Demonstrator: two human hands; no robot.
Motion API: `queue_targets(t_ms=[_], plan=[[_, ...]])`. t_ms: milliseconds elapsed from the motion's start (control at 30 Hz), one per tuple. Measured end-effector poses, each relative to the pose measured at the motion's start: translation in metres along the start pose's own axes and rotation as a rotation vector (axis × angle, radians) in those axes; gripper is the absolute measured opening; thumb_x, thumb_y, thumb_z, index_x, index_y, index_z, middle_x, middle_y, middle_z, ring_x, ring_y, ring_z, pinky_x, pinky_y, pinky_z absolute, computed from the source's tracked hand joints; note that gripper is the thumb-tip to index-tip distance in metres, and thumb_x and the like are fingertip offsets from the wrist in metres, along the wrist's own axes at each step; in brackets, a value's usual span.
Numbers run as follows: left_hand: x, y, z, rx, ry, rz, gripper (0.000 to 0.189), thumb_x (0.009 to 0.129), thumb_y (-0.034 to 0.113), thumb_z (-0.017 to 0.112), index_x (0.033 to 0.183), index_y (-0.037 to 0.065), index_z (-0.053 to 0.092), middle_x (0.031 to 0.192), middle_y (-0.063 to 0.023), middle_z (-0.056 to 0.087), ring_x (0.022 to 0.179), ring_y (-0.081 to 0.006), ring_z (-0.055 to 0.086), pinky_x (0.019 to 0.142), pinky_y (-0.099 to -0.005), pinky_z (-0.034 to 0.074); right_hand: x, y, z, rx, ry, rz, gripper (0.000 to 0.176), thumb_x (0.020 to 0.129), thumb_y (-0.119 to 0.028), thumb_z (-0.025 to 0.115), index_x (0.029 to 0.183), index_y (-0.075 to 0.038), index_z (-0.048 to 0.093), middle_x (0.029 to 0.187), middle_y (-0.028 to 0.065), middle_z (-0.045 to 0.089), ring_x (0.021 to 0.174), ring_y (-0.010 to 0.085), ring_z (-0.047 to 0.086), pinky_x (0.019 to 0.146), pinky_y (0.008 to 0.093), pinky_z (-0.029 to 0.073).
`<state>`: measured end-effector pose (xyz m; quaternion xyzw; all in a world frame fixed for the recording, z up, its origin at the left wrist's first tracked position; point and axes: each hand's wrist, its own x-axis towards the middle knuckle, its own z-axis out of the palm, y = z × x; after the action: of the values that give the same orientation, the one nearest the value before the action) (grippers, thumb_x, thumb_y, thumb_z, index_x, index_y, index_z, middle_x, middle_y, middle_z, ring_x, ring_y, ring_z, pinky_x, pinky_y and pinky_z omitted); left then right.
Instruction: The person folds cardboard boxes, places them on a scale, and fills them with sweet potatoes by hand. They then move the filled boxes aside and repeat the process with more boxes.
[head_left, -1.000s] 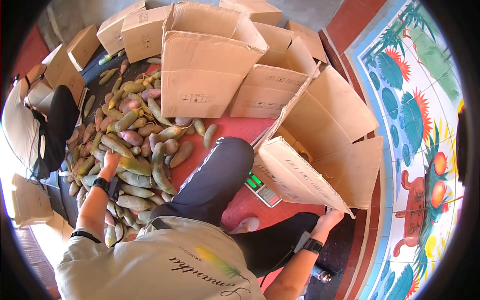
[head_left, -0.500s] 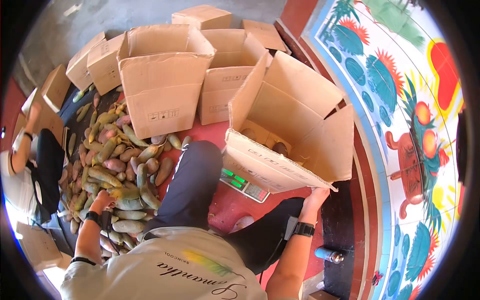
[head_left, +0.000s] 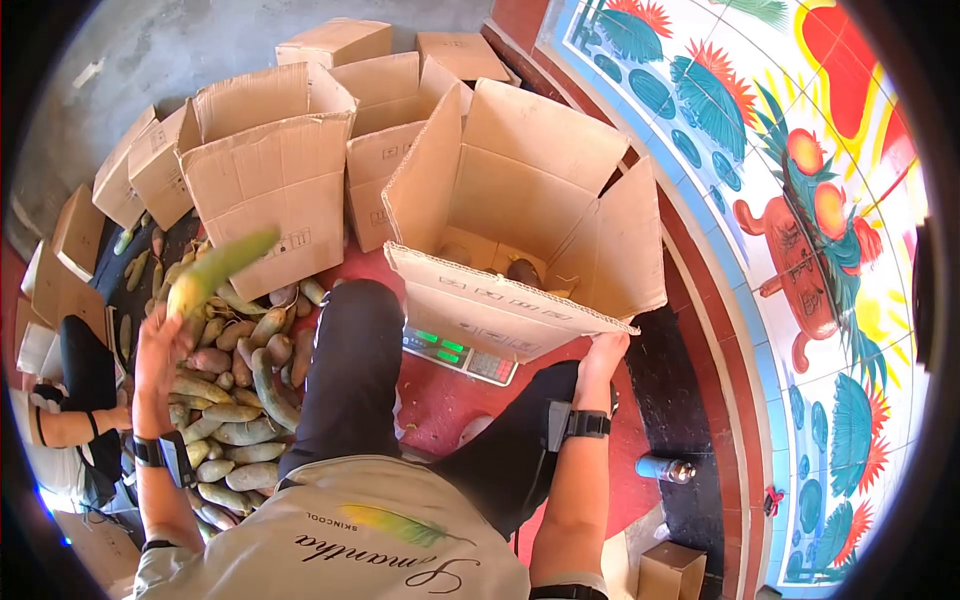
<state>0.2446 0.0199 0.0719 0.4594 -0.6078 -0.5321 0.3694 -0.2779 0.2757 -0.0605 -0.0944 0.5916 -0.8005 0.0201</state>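
Observation:
My left hand [head_left: 156, 352] is raised over the pile, closed on the thick end of a long green radish [head_left: 222, 268]; motion blurs it slightly. Below lies a heap of green and reddish root vegetables [head_left: 250, 432]. My right hand [head_left: 603, 362] pinches the near right corner of an open cardboard box [head_left: 480, 292]. A few dark, round roots [head_left: 522, 271] show inside the box, partly hidden by its front wall. Under the box, a scale [head_left: 455, 355] with green lit displays sticks out toward me.
Another tall open box [head_left: 265, 185] stands behind the heap, with more boxes [head_left: 388, 150] further back. A co-worker's arm [head_left: 75, 425] is at far left. A blue bottle [head_left: 664, 469] lies right of my arm, and a tiled wall [head_left: 790, 250] curves along the right.
My left hand has lifted the green radish up from the heap. My right hand stays on the box corner. The whole view has shifted, and the co-worker's arm has lowered.

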Motion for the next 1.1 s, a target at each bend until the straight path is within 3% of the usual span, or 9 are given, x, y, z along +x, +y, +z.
queue_targets(t_ms=[67, 300, 533, 600, 700, 767, 867, 967, 1100], plan=[[0.008, 0.035, 0.035, -0.104, -0.066, 0.087, 0.028, 0.085, 0.022, 0.052, 0.101, 0.0, 0.051, 0.076, -0.0017, 0.055, 0.056, -0.0049, 0.046, 0.05, -0.017, 0.036, -0.006, -0.012, 0.004, 0.002, -0.011, 0.091, 0.025, 0.091, -0.015, 0.034, 0.097, 0.0, 0.053, 0.09, 0.005, 0.057, 0.081, 0.0124, 0.053, 0.072, 0.0258, 0.042], [0.033, 0.097, 0.136, -0.124, -0.389, 0.239, 0.048, 0.083, 0.025, 0.055, 0.119, -0.005, 0.042, 0.091, -0.0064, 0.055, 0.07, -0.01, 0.051, 0.062, -0.0225, 0.041, 0.005, 0.007, -0.009, -0.067, -0.052, 0.042, 0.026, 0.091, -0.015, 0.034, 0.096, 0.001, 0.053, 0.09, 0.0053, 0.057, 0.081, 0.0133, 0.053, 0.073, 0.026, 0.041], [0.044, 0.115, 0.23, 0.164, -0.542, 0.302, 0.029, 0.081, 0.016, 0.056, 0.105, 0.001, 0.054, 0.081, -0.0059, 0.059, 0.07, -0.0129, 0.055, 0.064, -0.0251, 0.044, -0.001, 0.0, -0.003, -0.052, -0.06, 0.023, 0.03, 0.092, -0.02, 0.034, 0.102, 0.002, 0.053, 0.095, 0.0069, 0.057, 0.085, 0.0147, 0.053, 0.075, 0.0271, 0.042], [0.045, 0.115, 0.25, 0.405, -0.581, 0.726, 0.025, 0.082, 0.01, 0.053, 0.105, 0.001, 0.056, 0.088, -0.0072, 0.061, 0.076, -0.0169, 0.056, 0.07, -0.0289, 0.044, 0.002, 0.003, -0.005, -0.077, -0.081, -0.01, 0.036, 0.093, -0.027, 0.035, 0.109, 0.002, 0.049, 0.099, 0.0092, 0.056, 0.085, 0.0161, 0.055, 0.074, 0.0278, 0.044], [0.046, 0.11, 0.272, 0.665, -0.613, 0.873, 0.022, 0.08, 0.007, 0.052, 0.101, 0.003, 0.058, 0.088, -0.0123, 0.061, 0.081, -0.0268, 0.059, 0.074, -0.0328, 0.045, -0.004, -0.017, 0.003, -0.174, -0.123, -0.072, 0.044, 0.093, -0.033, 0.038, 0.12, 0.002, 0.041, 0.109, 0.0116, 0.053, 0.091, 0.0179, 0.055, 0.076, 0.0292, 0.046], [0.048, 0.096, 0.289, 0.588, -0.612, 0.852, 0.02, 0.08, 0.008, 0.051, 0.098, 0.004, 0.059, 0.086, -0.014, 0.061, 0.079, -0.0309, 0.058, 0.072, -0.0355, 0.046, -0.007, -0.02, 0.005, -0.135, -0.153, -0.065, 0.046, 0.092, -0.029, 0.04, 0.128, -0.001, 0.034, 0.121, 0.0109, 0.046, 0.103, 0.019, 0.05, 0.082, 0.0303, 0.044], [0.052, 0.09, 0.292, 0.593, -0.6, 0.855, 0.019, 0.081, 0.011, 0.048, 0.096, 0.005, 0.059, 0.083, -0.0156, 0.061, 0.077, -0.034, 0.058, 0.07, -0.0374, 0.047, -0.003, -0.016, 0.002, -0.121, -0.161, -0.01, 0.045, 0.092, -0.028, 0.04, 0.128, -0.002, 0.035, 0.119, 0.011, 0.048, 0.102, 0.0192, 0.051, 0.082, 0.0301, 0.044], [0.052, 0.094, 0.29, 0.31, -0.652, 0.617, 0.019, 0.082, 0.01, 0.048, 0.097, 0.004, 0.059, 0.083, -0.0156, 0.061, 0.078, -0.0332, 0.058, 0.07, -0.0367, 0.047, -0.001, -0.015, -0.002, -0.101, -0.193, -0.003, 0.044, 0.091, -0.026, 0.042, 0.128, -0.003, 0.036, 0.118, 0.0103, 0.048, 0.102, 0.0194, 0.051, 0.082, 0.03, 0.044], [0.04, 0.091, 0.277, 0.364, -0.581, 0.819, 0.021, 0.081, 0.005, 0.049, 0.1, 0.003, 0.058, 0.088, -0.0149, 0.061, 0.082, -0.0296, 0.059, 0.072, -0.0342, 0.047, 0.004, -0.007, -0.001, -0.052, -0.146, -0.011, 0.041, 0.089, -0.023, 0.044, 0.123, -0.003, 0.04, 0.112, 0.0096, 0.051, 0.098, 0.0188, 0.053, 0.08, 0.03, 0.044]])
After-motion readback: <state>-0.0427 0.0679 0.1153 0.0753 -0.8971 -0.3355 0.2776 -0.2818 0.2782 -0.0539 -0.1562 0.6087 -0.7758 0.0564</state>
